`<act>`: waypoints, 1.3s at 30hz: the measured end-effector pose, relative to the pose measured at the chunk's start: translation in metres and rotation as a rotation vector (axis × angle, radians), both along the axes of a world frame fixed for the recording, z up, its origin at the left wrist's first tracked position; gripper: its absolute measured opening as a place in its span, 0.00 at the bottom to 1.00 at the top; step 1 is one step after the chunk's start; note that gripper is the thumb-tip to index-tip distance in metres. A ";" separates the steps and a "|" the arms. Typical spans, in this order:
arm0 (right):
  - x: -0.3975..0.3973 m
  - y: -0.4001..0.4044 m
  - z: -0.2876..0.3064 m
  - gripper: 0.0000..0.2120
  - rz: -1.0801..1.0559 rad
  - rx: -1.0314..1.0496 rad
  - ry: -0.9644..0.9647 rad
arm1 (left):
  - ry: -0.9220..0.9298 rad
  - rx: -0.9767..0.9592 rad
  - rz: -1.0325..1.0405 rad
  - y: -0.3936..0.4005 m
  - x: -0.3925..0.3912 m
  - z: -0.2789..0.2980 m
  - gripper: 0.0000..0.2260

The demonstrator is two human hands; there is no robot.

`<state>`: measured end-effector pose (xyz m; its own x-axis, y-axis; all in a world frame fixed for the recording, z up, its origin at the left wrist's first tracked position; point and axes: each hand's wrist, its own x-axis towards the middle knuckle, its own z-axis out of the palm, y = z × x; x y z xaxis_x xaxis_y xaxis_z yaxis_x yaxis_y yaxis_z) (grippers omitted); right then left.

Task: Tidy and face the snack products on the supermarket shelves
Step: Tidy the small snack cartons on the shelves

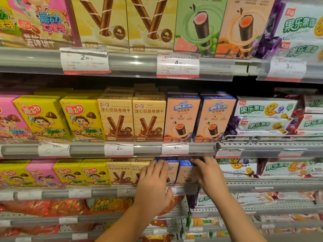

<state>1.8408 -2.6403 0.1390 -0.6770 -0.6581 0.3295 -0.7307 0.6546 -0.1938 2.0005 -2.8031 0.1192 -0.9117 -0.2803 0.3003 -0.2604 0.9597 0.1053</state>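
Left hand (153, 179): gripped a blue-topped box (168, 169)
Right hand (206, 173): gripped its neighbour box (184, 170)
Shelf (97, 192): grey, price-tagged

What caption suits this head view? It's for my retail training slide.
Left hand and right hand grasp the tops of two blue-topped boxes on a snack shelf.

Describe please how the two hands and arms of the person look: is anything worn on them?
Both the left hand and the right hand are bare, with no gloves, rings or watch visible. Both forearms are uncovered down to the picture's bottom edge; no sleeve shows.
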 end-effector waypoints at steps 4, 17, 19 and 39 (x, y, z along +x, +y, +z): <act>0.014 -0.005 -0.008 0.31 -0.069 0.050 0.093 | -0.001 -0.002 0.005 0.002 -0.001 0.000 0.34; 0.035 0.002 -0.016 0.38 -0.056 0.119 0.079 | -0.048 0.014 0.062 0.008 -0.003 0.006 0.34; 0.038 0.003 -0.018 0.38 -0.054 0.120 0.094 | -0.077 0.020 0.066 0.010 -0.002 0.008 0.35; 0.084 -0.025 0.019 0.28 0.246 -0.278 0.272 | -0.139 0.046 0.053 0.008 0.017 0.045 0.32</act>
<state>1.9250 -2.6648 0.1577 -0.3760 -0.6500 0.6605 -0.9066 0.4053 -0.1173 2.0170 -2.7951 0.1644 -0.9274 -0.3393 0.1575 -0.3253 0.9394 0.1084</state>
